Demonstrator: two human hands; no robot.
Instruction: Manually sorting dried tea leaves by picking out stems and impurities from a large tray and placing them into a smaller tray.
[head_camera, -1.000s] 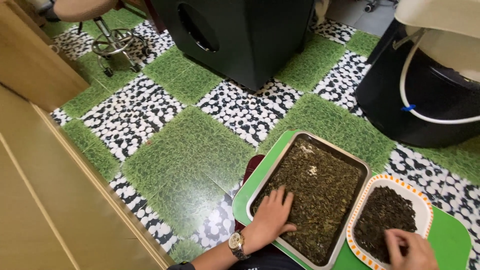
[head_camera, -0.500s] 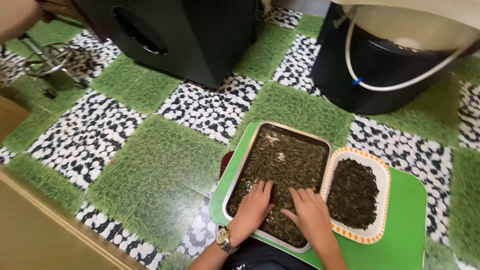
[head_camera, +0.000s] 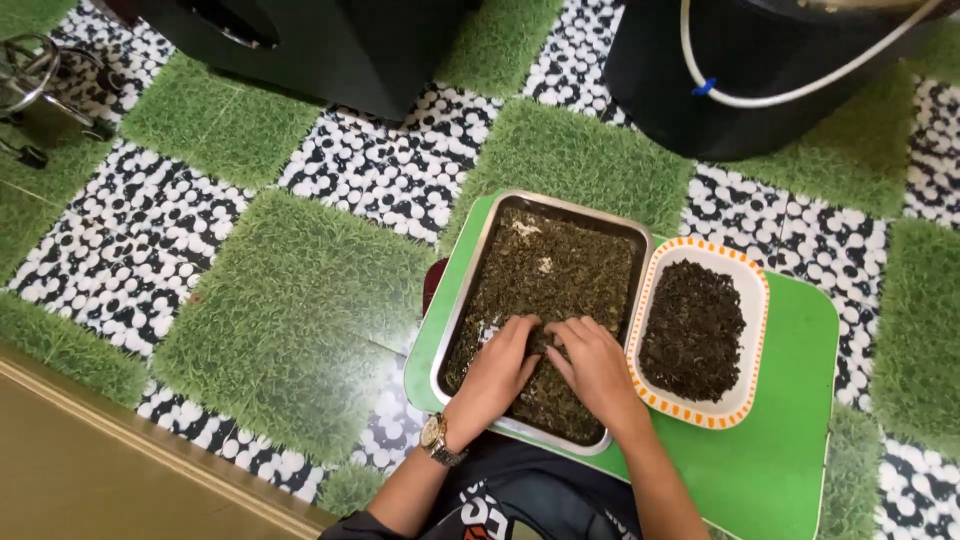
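Observation:
A rectangular metal tray (head_camera: 458, 305) full of dried green-brown leaves (head_camera: 560, 270) rests on a green tray (head_camera: 780, 440) on my lap. My left hand (head_camera: 500, 365), with a gold wristwatch, and my right hand (head_camera: 590, 362) lie side by side on the leaves at the near end of the metal tray, fingers spread and pressed into them. To the right stands a white dish with an orange patterned rim (head_camera: 752, 300) holding darker dried leaves (head_camera: 695, 330); neither hand touches it.
The floor is a checker of green grass-like tiles (head_camera: 290, 310) and black-and-white pebble tiles (head_camera: 120, 250). A black box (head_camera: 330, 40) stands at the top left, a black bin with a white tube (head_camera: 760, 80) at the top right, a chrome stool base (head_camera: 30, 90) far left.
My right hand left the white dish and came onto the green leaves beside my left hand. The view tilted downward, so the trays sit higher in the frame.

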